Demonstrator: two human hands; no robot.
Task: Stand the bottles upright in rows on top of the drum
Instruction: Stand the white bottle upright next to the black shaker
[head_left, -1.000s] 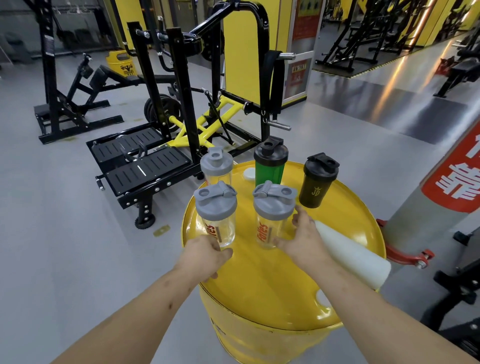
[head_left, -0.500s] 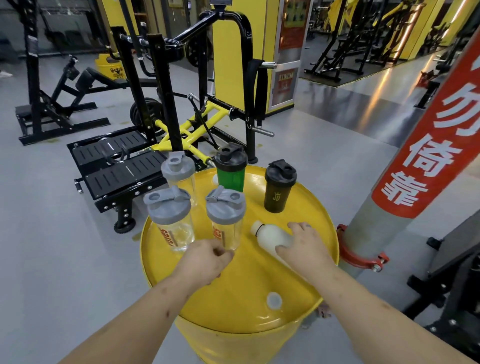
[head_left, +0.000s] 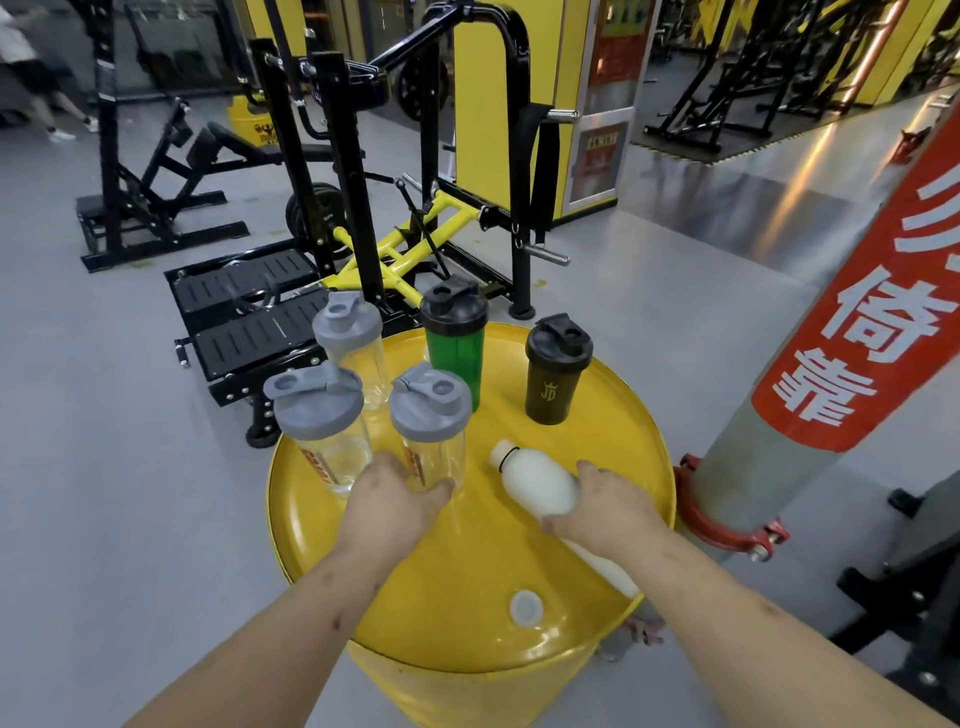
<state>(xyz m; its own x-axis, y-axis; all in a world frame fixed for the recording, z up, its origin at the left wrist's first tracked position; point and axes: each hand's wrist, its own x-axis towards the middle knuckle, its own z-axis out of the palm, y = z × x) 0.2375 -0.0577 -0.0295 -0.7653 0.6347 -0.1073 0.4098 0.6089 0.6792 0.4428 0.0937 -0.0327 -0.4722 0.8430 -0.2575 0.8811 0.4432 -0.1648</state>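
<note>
A yellow drum (head_left: 467, 587) carries several bottles on its top. In the back row a clear grey-lidded shaker (head_left: 353, 348), a green shaker (head_left: 456, 347) and a black shaker (head_left: 555, 371) stand upright. In front stand two clear grey-lidded shakers, one at the left (head_left: 322, 431) and one to its right (head_left: 431, 431). My left hand (head_left: 392, 501) rests against the base of the right one. A white bottle (head_left: 535, 483) lies on its side, cap pointing away, and my right hand (head_left: 605, 506) is wrapped around its middle.
A grey pillar with a red sign band (head_left: 852, 332) and a red clamp stands close to the drum's right. Black and yellow gym machines (head_left: 363, 218) fill the floor behind. A dark frame (head_left: 914, 582) sits low at the right. A white bung (head_left: 525, 607) marks the drum's near side.
My right hand has closed around the lying white bottle, which it was only reaching over half a second ago. My left hand has stayed at the front shaker's base. The view has shifted slightly.
</note>
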